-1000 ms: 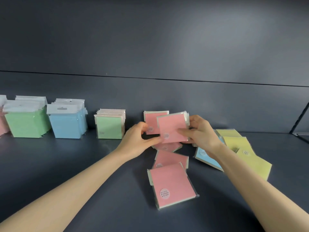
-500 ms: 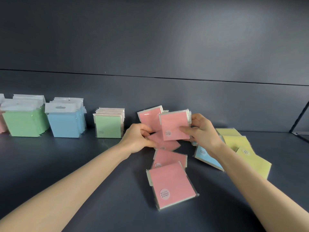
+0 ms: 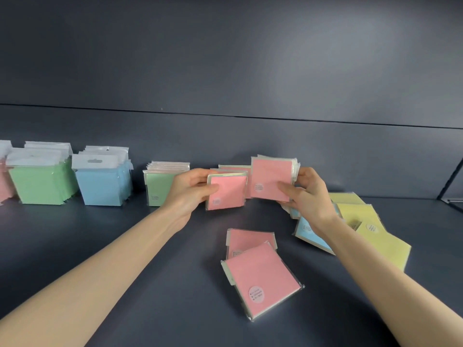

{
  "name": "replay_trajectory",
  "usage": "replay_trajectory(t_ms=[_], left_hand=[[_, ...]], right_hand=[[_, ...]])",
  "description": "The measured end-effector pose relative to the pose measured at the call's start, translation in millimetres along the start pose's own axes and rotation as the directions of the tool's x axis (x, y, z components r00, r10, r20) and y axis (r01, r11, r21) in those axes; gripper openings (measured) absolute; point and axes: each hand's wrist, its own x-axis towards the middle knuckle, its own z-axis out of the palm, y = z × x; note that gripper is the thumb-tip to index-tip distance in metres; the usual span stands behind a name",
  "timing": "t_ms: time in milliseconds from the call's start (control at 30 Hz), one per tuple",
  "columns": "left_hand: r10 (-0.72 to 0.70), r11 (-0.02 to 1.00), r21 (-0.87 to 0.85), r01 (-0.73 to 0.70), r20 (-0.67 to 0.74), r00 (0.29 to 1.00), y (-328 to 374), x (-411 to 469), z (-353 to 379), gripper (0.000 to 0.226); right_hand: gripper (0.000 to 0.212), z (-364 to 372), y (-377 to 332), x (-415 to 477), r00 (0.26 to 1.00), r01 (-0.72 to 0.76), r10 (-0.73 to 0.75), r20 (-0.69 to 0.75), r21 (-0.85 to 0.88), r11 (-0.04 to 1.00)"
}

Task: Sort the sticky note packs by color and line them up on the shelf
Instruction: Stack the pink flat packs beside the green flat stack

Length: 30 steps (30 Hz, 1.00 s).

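Note:
My left hand (image 3: 188, 191) grips an upright pink pack (image 3: 228, 192) by its left edge. My right hand (image 3: 304, 194) holds a small stack of pink packs (image 3: 271, 177) upright by the right edge, just right of the first. Behind them another pink pack (image 3: 234, 168) stands near the back wall. Two more pink packs lie flat in front, one (image 3: 260, 279) overlapping the other (image 3: 248, 240). A blue pack (image 3: 312, 236) and several yellow packs (image 3: 370, 229) lie flat at the right, partly under my right forearm.
Standing rows line the back of the dark shelf (image 3: 125, 246): pink at the far left edge (image 3: 3, 189), green packs (image 3: 41, 182), blue packs (image 3: 100, 184), and a smaller green stack (image 3: 160, 187). A shelf bracket (image 3: 451, 181) stands at the far right.
My left hand picked up a pink pack from the pile and raised it upright. My right hand lifted its pink stack higher, beside that pack.

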Motion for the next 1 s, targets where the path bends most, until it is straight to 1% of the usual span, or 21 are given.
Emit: replay_trajectory(t_ms=[100, 167, 233, 300, 400, 533, 667, 733, 800, 833, 867, 933, 1000], left_hand=[[-0.002, 0.993, -0.114, 0.000, -0.012, 1.000, 4.8, 2.1, -7.7, 0.025], [-0.034, 0.973, -0.230, 0.037, 0.019, 0.999, 6.8, 3.2, -11.7, 0.024], [-0.057, 0.961, -0.267, 0.067, 0.047, 0.997, 6.0, 2.4, -10.9, 0.023], [-0.052, 0.972, -0.227, 0.064, 0.058, 0.997, 3.8, -0.3, -6.1, 0.020], [-0.024, 0.992, -0.120, 0.033, 0.075, 0.997, -0.3, -4.1, 2.0, 0.020], [0.028, 0.999, -0.028, -0.027, 0.062, 0.998, -2.7, -6.8, 7.8, 0.017], [0.052, 0.998, 0.032, -0.054, 0.055, 0.997, -5.4, -7.2, 9.2, 0.023], [0.067, 0.997, 0.044, -0.068, 0.039, 0.997, -5.8, -6.0, 5.9, 0.035], [0.136, 0.983, 0.119, -0.141, 0.045, 0.990, -5.6, -5.3, 2.1, 0.042], [0.170, 0.972, 0.158, -0.176, 0.053, 0.984, -5.1, -5.0, 0.9, 0.042], [0.192, 0.962, 0.187, -0.200, 0.060, 0.980, -5.7, -4.3, 0.1, 0.041], [0.202, 0.942, 0.257, -0.216, 0.080, 0.976, -9.9, -2.1, -1.4, 0.036], [0.178, 0.912, 0.354, -0.208, 0.117, 0.977, -15.1, 1.4, -3.6, 0.039]], right_hand=[[0.024, -1.1, 0.7, 1.3, 0.998, 0.036, -0.040, -0.054, -0.066, 0.997], [0.024, -0.4, 0.9, 0.2, 0.999, 0.015, -0.017, -0.036, -0.061, 0.998], [0.026, 2.5, -1.4, -3.4, 1.000, -0.014, 0.014, 0.023, -0.004, 1.000], [0.029, 7.7, -4.4, -8.8, 0.995, -0.023, 0.019, 0.096, 0.032, 0.999], [0.033, 14.5, -5.7, -14.4, 0.981, -0.050, 0.036, 0.193, 0.071, 0.996], [0.029, 17.1, -4.5, -16.1, 0.947, -0.107, 0.071, 0.312, 0.099, 0.989], [0.028, 16.8, -1.3, -14.6, 0.919, -0.138, 0.089, 0.385, 0.102, 0.985], [0.028, 19.3, 2.7, -12.5, 0.920, -0.108, 0.088, 0.383, 0.031, 0.994], [0.029, 23.6, 5.8, -8.7, 0.930, -0.047, 0.067, 0.362, -0.065, 0.997], [0.028, 25.9, 7.2, -6.1, 0.938, 0.006, 0.043, 0.345, -0.138, 0.990], [0.028, 28.5, 8.8, -3.1, 0.945, 0.061, 0.018, 0.325, -0.231, 0.971], [0.030, 33.6, 11.1, 1.3, 0.959, 0.133, -0.007, 0.284, -0.428, 0.894], [0.035, 38.8, 11.6, 1.9, 0.967, 0.154, -0.017, 0.256, -0.526, 0.836]])
